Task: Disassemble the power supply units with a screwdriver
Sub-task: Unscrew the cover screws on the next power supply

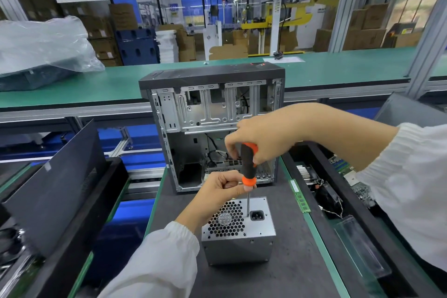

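Note:
A silver power supply unit (238, 242) stands on the dark mat in front of me, its honeycomb fan grille and black socket facing up. A screwdriver (248, 164) with a black and orange handle stands upright on it, its tip touching the top face beside the socket. My right hand (261, 139) grips the top of the handle from above. My left hand (221, 187) has its fingers curled, and the thumb and fingertips pinch the handle's lower orange collar, just above the grille.
An open computer case (212, 126) stands upright behind the unit. A green memory stick (300, 197) lies on the mat's right edge. Bins of parts (338, 189) sit to the right, dark case panels (55, 184) lean at the left, and a plastic-wrapped item (41, 46) rests on the far conveyor.

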Motion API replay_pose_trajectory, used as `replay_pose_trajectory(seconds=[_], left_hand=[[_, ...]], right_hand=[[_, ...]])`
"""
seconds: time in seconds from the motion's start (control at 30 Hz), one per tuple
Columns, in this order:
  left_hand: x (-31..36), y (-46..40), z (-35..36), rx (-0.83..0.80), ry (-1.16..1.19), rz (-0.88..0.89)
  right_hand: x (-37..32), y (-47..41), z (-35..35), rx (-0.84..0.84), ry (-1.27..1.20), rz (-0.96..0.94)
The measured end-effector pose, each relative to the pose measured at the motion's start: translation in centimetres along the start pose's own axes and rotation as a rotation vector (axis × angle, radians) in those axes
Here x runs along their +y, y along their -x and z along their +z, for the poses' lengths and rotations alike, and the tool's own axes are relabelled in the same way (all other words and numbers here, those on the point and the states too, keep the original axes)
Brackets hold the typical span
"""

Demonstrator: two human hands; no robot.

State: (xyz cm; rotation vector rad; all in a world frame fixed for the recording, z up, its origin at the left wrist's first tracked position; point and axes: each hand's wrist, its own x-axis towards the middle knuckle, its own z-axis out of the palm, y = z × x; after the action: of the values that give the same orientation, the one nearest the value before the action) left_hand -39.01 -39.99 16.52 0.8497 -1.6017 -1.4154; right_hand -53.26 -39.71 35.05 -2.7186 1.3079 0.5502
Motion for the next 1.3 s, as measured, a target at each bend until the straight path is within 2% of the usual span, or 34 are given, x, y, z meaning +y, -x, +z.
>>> replay_pose_trajectory(seconds=[0.07,0.23,0.3,0.37,0.5,0.57,0.63,0.7,0.8,0.93,1.0,1.13,1.2,1.3], left_hand=[[0.0,-0.1,-0.1,-0.013,-0.009,0.002],[0.3,-0.2,0.1,-0.022,-0.035,0.027],[0.2,-0.1,0.1,-0.026,-0.034,0.029],[0.3,-0.1,0.1,-0.020,-0.028,0.036],[0.1,-0.1,0.2,-0.020,-0.008,0.028],[0.0,-0.1,0.2,-0.024,-0.023,0.034],[0.0,0.0,0.3,-0.011,-0.026,0.038],[0.0,0.0,0.2,-0.011,-0.016,0.032],[-0.1,-0.1,0.2,-0.067,-0.025,0.038],[-0.1,-0.2,0.5,-0.052,-0.029,0.047],[-0.2,-0.2,0.5,-0.036,-0.020,0.053],[-0.2,-0.4,0.5,-0.024,-0.041,0.025],[-0.3,-0.5,0.5,-0.017,-0.050,0.010],[-0.5,-0.5,0.7,-0.004,-0.050,0.023]], right_hand=[[0.1,0.3,-0.2,-0.004,-0.029,0.010],[-0.6,0.0,0.8,0.055,-0.008,0.259],[-0.5,-0.3,1.0,0.047,0.034,0.239],[-0.4,-0.2,0.6,0.022,0.062,0.140],[-0.1,0.5,0.0,-0.072,-0.124,0.064],[-0.3,0.7,0.5,-0.034,-0.137,0.144],[-0.6,0.5,0.9,0.052,-0.061,0.288],[-0.8,0.2,1.1,0.080,0.003,0.354],[-0.7,0.2,0.7,0.007,-0.010,0.251],[-0.1,1.0,-0.2,-0.120,-0.258,0.100],[-0.2,1.2,0.0,-0.102,-0.270,0.166],[-0.8,0.4,1.2,0.071,-0.086,0.292],[-0.6,0.2,1.1,0.085,-0.057,0.246],[0.0,0.9,0.1,-0.036,-0.198,0.092]])
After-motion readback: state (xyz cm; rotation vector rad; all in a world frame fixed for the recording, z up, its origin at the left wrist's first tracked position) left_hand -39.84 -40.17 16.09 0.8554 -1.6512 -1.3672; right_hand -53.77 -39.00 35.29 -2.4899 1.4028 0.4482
